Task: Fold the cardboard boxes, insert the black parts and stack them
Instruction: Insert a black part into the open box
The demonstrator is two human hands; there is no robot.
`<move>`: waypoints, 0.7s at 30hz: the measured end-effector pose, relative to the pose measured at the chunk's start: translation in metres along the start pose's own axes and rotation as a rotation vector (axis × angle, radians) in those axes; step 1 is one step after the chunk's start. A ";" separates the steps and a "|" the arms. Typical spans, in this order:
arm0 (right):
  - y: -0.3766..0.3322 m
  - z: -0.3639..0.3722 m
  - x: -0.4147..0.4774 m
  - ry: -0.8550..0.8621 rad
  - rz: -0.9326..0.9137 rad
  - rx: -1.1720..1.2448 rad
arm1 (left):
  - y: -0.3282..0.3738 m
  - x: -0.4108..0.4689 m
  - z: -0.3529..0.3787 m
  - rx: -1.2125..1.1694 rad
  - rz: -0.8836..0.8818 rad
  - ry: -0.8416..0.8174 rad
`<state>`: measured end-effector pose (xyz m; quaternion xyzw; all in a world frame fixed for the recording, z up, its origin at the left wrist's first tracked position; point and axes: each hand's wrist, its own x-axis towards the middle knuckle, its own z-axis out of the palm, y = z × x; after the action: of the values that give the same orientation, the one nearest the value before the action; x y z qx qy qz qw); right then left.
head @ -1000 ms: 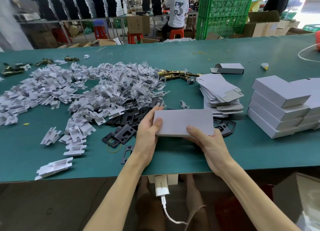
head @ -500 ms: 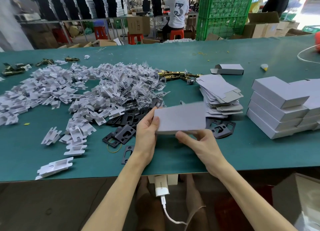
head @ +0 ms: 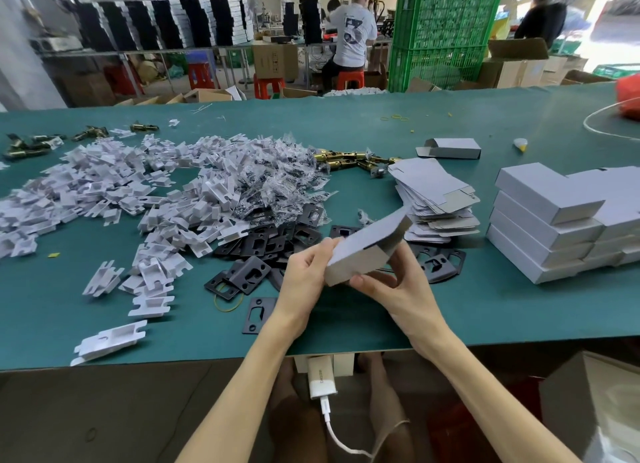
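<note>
Green table top [head: 485, 317] runs the full width of the view, in a workshop. At its left lies a heap of white inserts [head: 114, 199]; toward the middle, bagged screws [head: 277, 178], black plates [head: 277, 244] and brass latches [head: 346, 157]. Above the near edge the left hand [head: 304, 272] and right hand [head: 391, 289] both hold a grey box [head: 363, 247], tilted, fingers curled round its lower end. Flat blanks [head: 436, 199] sit right of it, then stacked boxes [head: 540, 220]. Behind the table are a seated person [head: 353, 36], then green crates [head: 446, 29].

Green-topped table [head: 346, 123], green crates [head: 446, 32], red stools [head: 349, 79], bright daylight at right
</note>
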<state>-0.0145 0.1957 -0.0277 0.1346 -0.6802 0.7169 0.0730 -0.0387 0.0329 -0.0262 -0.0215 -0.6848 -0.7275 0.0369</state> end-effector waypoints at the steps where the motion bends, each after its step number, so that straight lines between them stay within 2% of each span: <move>1: 0.000 0.000 0.001 0.047 0.010 -0.004 | 0.001 -0.001 0.001 0.028 0.024 -0.012; 3: 0.002 0.000 0.002 0.134 0.033 -0.008 | 0.001 -0.003 0.001 0.043 0.094 -0.088; 6: 0.000 0.001 0.007 0.159 0.042 -0.102 | -0.001 -0.004 0.001 0.017 0.148 -0.219; 8: -0.005 -0.002 0.016 0.118 0.054 -0.194 | 0.000 0.001 -0.001 0.024 0.152 -0.233; 13: -0.023 -0.013 0.063 -0.017 0.122 -0.206 | 0.025 0.041 -0.009 0.016 0.090 -0.316; 16: -0.029 -0.024 0.103 -0.115 0.098 -0.429 | 0.029 0.067 -0.016 0.033 0.004 -0.217; 18: -0.029 -0.033 0.139 -0.078 0.059 -0.614 | 0.022 0.077 -0.022 -0.048 -0.044 -0.111; 21: -0.023 -0.046 0.202 0.007 -0.017 -0.960 | 0.008 0.083 -0.026 -0.235 -0.069 -0.054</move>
<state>-0.2050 0.2269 0.0518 0.0886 -0.9330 0.3215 0.1352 -0.1205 0.0047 -0.0127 -0.0216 -0.5959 -0.8027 -0.0095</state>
